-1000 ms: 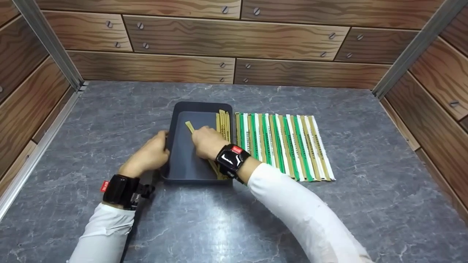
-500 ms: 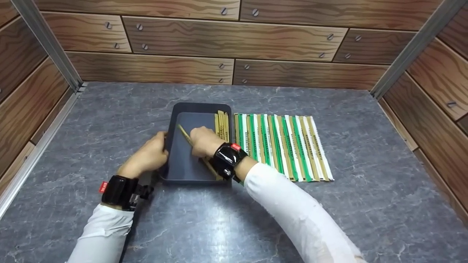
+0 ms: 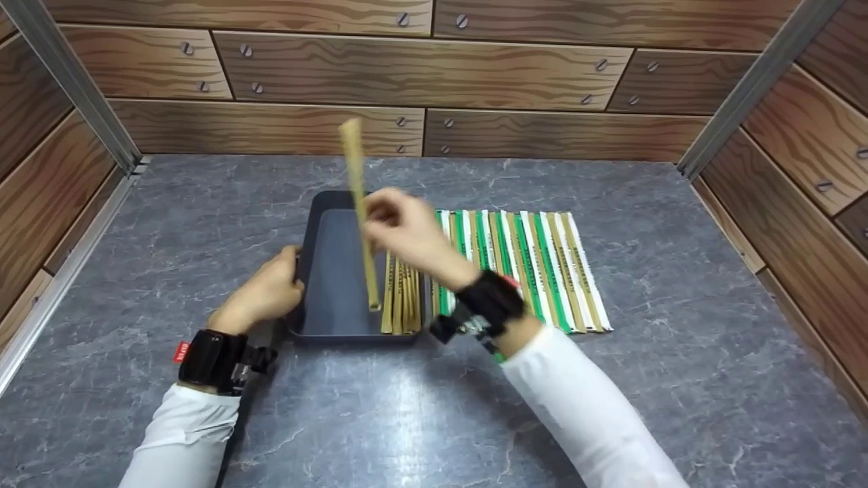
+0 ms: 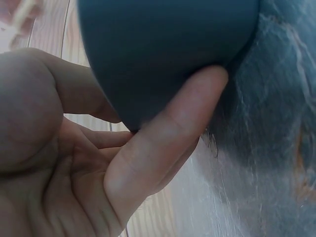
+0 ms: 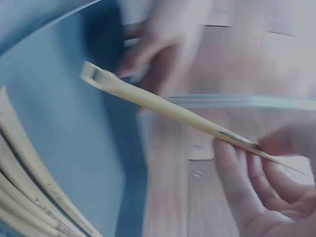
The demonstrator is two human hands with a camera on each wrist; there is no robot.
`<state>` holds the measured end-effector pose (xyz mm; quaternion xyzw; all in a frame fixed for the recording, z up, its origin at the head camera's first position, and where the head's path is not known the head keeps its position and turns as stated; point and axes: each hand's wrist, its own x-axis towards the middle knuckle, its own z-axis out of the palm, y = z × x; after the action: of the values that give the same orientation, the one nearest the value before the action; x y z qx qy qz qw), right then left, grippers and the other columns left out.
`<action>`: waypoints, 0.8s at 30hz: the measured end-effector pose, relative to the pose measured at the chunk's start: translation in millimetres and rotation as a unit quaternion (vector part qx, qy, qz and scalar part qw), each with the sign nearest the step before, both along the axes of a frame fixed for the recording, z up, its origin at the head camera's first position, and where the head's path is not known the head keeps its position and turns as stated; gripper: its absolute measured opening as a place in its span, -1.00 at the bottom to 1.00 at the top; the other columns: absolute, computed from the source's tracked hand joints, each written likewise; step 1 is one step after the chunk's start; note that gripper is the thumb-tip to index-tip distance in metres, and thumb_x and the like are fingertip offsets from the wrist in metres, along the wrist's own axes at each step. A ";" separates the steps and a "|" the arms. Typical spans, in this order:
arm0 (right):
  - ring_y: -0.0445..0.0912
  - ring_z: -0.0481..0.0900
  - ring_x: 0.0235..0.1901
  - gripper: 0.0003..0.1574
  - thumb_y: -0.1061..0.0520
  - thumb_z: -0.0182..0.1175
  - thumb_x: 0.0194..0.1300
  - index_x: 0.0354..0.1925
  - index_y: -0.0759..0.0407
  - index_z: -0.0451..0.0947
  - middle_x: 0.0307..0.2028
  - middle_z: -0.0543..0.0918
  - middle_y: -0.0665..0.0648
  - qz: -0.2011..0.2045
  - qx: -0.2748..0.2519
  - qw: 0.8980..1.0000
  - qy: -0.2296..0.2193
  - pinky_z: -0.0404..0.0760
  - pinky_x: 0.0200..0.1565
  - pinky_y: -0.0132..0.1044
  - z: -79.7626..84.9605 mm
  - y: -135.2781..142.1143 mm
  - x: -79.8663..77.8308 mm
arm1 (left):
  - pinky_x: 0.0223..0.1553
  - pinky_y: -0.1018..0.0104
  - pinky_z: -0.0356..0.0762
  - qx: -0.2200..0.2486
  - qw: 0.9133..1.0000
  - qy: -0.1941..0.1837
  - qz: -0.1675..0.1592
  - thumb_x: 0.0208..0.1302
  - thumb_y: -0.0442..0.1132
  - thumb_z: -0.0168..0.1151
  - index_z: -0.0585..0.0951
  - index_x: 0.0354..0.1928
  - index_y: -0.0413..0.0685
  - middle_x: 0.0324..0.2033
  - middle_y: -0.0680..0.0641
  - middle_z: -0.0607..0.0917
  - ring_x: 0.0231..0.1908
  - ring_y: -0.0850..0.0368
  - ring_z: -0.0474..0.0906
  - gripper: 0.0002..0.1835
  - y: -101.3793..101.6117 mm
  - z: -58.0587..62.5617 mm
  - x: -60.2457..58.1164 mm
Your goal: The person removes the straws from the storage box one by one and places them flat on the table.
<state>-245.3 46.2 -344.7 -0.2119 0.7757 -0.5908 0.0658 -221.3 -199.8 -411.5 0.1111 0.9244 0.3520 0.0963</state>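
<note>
My right hand (image 3: 417, 234) pinches one long, tan stick packet (image 3: 356, 169) between thumb and fingers. The packet is raised above the tray, nearly upright and blurred in the head view. In the right wrist view its flat end (image 5: 96, 76) points away from the fingers. My left hand (image 3: 268, 288) holds the left side wall of a dark grey tray (image 3: 312, 230), with a finger (image 4: 163, 133) against the outer wall in the left wrist view. Inside the tray, several tan packets (image 3: 400, 298) lie lengthwise along its right side; my right hand hides their far ends.
To the right of the tray lies a row of green, white and tan stick packets (image 3: 532, 264), set side by side. The grey marbled tabletop (image 3: 380, 420) is bounded by wood-patterned walls (image 3: 285, 122) and metal posts (image 3: 759, 88).
The right hand has lifted the tan packet up from low in the tray and swung it closer to upright. The left hand has stayed on the tray; the head view has shifted slightly.
</note>
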 end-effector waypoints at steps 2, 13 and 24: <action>0.07 0.69 -0.21 -0.62 0.39 0.18 0.39 0.16 0.38 0.55 -0.10 0.68 0.30 -0.028 -0.066 0.997 0.008 0.80 -0.13 -0.11 4.5 20.1 3.5 | 0.31 -0.27 0.43 -0.004 1.000 0.005 0.000 0.28 -0.51 -0.03 0.10 0.45 -0.62 0.25 -0.64 0.43 0.27 -0.46 0.43 -0.31 0.1 0.1 0.1; -0.11 0.69 -0.24 -0.49 0.24 0.27 0.44 0.31 0.31 0.56 -0.09 0.72 0.12 -0.208 -0.032 0.978 0.000 0.80 -0.21 -0.23 -15.9 173.6 2.8 | 0.32 -0.26 0.44 0.010 1.000 -0.026 0.011 0.32 -0.52 -0.06 0.04 0.51 -0.55 0.31 -0.62 0.39 0.29 -0.45 0.42 -0.28 0.0 -1.5 2.7; -0.14 0.68 -0.27 -0.44 0.17 0.17 0.49 0.34 0.43 0.46 -0.04 0.65 0.28 -0.254 0.104 0.958 -0.083 0.78 -0.19 -0.27 -36.2 286.4 -2.2 | 0.34 -0.28 0.41 0.002 1.000 -0.014 0.006 0.32 -0.50 -0.06 0.05 0.50 -0.58 0.30 -0.63 0.40 0.28 -0.46 0.42 -0.28 -0.3 0.6 0.7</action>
<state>-247.6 332.6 -380.9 0.0496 0.8530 -0.5196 -0.0007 -220.6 -200.0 -410.9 0.1004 0.9229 0.3560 0.1068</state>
